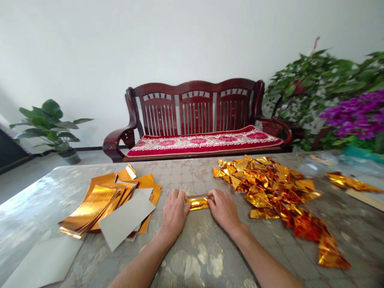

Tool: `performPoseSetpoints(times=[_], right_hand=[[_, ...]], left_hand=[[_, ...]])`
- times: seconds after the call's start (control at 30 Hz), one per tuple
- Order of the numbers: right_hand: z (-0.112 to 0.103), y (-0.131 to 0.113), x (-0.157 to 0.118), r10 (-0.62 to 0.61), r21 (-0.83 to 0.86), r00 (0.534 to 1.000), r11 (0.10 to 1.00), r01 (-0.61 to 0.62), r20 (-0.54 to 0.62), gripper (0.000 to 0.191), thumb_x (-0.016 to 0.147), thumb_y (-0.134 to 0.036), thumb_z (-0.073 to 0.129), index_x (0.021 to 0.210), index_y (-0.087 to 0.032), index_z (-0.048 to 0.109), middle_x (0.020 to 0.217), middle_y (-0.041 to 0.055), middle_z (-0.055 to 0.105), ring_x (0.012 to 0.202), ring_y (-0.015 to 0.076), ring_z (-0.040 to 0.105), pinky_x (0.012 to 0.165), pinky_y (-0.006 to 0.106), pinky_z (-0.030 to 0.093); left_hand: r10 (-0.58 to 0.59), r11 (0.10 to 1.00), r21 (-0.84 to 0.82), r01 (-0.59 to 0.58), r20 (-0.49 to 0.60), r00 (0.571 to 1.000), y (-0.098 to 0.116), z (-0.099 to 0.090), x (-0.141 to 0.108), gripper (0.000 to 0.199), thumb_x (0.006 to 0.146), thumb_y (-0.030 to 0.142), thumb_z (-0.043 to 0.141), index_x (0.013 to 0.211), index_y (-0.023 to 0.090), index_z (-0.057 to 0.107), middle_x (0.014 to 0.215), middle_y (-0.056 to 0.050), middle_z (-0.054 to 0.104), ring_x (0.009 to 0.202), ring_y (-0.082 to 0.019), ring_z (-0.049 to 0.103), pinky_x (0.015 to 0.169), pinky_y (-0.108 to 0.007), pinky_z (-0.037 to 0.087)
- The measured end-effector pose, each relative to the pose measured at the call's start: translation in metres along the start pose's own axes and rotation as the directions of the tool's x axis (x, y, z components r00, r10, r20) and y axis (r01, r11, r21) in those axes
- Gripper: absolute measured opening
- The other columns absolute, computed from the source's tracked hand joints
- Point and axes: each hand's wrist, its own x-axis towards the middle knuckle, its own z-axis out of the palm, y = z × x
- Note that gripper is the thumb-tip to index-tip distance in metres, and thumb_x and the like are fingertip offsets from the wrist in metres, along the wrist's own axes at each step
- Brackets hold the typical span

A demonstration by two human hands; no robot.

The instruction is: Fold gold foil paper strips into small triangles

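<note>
A small folded strip of gold foil paper [198, 203] is stretched between my two hands, just above or on the table. My left hand [174, 209] pinches its left end, and my right hand [223, 208] grips the right end with bent fingers. To the left lies a loose stack of gold foil sheets [93, 204], with a pale sheet [127, 218] resting on top, its plain side up. On the right is a heap of folded gold foil pieces [264, 180], trailing toward the front right.
The grey patterned table [192, 256] spans the front. Another pale sheet [45, 260] lies at the near left. Clear plastic wrapping [321, 164] and a gold foil piece [354, 183] are at far right. Behind stand a wooden bench [196, 106], a potted plant [51, 128] and purple flowers [357, 114].
</note>
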Motion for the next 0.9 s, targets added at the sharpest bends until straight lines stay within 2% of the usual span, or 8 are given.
performPoseSetpoints(times=[0.07,0.2,0.33,0.43,0.57,0.67,0.8,0.9], right_hand=[[0.0,0.0,0.001,0.034,0.011,0.999,0.999,-0.034,-0.005,0.008,0.088,-0.022,0.058,0.096,-0.022,0.061,0.086,0.0024,0.068,0.086,0.0219,0.059,0.073,0.031,0.034],[-0.001,0.0,0.002,0.055,0.016,0.998,0.998,-0.055,-0.01,0.007,0.087,-0.023,0.06,0.094,-0.022,0.06,0.081,0.0013,0.068,0.081,0.021,0.06,0.07,0.03,0.034],[-0.001,0.0,0.002,0.039,-0.005,0.999,0.999,-0.039,-0.008,0.003,0.087,-0.023,0.059,0.085,-0.023,0.061,0.082,0.0009,0.069,0.081,0.0202,0.06,0.068,0.029,0.033],[-0.001,0.001,0.003,0.023,-0.02,1.0,1.0,-0.023,0.002,0.008,0.088,-0.025,0.059,0.081,-0.023,0.062,0.082,0.001,0.069,0.081,0.0197,0.06,0.067,0.029,0.032],[0.001,0.003,0.003,-0.005,-0.031,1.0,1.0,0.005,0.006,0.01,0.089,-0.026,0.058,0.081,-0.022,0.063,0.086,0.0015,0.07,0.083,0.0193,0.06,0.069,0.029,0.033],[0.0,0.003,0.002,-0.008,-0.053,1.0,0.999,0.008,0.008,0.01,0.09,-0.026,0.058,0.082,-0.022,0.063,0.088,0.0019,0.07,0.084,0.0196,0.059,0.071,0.03,0.034],[-0.003,-0.007,-0.001,-0.008,-0.138,1.0,0.99,0.011,0.018,0.011,0.094,-0.027,0.054,0.089,-0.022,0.062,0.093,0.0051,0.068,0.09,0.0224,0.058,0.074,0.033,0.034],[-0.005,-0.019,-0.003,0.044,-0.192,0.999,0.981,-0.038,0.025,0.019,0.093,-0.038,0.057,0.092,-0.02,0.061,0.1,0.0107,0.066,0.095,0.0271,0.057,0.076,0.036,0.035]], left_hand=[[0.079,0.996,0.029,-0.079,-0.014,0.997,0.001,0.002,-0.001,0.005,0.091,0.023,0.056,0.096,0.022,0.058,0.102,-0.004,0.057,0.095,-0.021,0.054,0.082,-0.031,0.043],[0.253,0.964,0.076,-0.255,0.027,0.967,0.001,0.006,-0.003,0.014,0.095,0.02,0.051,0.102,0.025,0.061,0.104,-0.005,0.059,0.097,-0.022,0.053,0.084,-0.033,0.044],[0.416,0.908,0.007,-0.419,0.105,0.903,0.0,0.006,-0.002,0.023,0.097,0.021,0.05,0.116,0.029,0.06,0.103,-0.003,0.061,0.096,-0.02,0.053,0.083,-0.031,0.046],[0.499,0.866,-0.043,-0.499,0.139,0.855,0.0,0.004,-0.002,0.023,0.098,0.023,0.047,0.116,0.027,0.061,0.104,-0.004,0.063,0.099,-0.02,0.055,0.088,-0.032,0.047],[0.547,0.836,-0.066,-0.544,0.152,0.823,0.001,0.003,-0.004,0.027,0.097,0.019,0.047,0.12,0.027,0.06,0.111,-0.005,0.065,0.108,-0.021,0.057,0.094,-0.035,0.047],[0.546,0.837,-0.055,-0.545,0.151,0.824,0.003,0.003,-0.009,0.033,0.096,0.016,0.046,0.126,0.026,0.057,0.119,-0.006,0.065,0.114,-0.022,0.056,0.098,-0.036,0.047],[0.529,0.846,-0.012,-0.533,0.143,0.837,0.006,0.005,-0.017,0.037,0.094,0.013,0.044,0.129,0.019,0.055,0.13,-0.008,0.061,0.12,-0.024,0.054,0.104,-0.037,0.044],[0.564,0.824,-0.016,-0.566,0.116,0.818,0.007,0.009,-0.021,0.043,0.092,0.012,0.043,0.134,0.014,0.052,0.135,-0.011,0.058,0.126,-0.024,0.05,0.111,-0.038,0.038]])
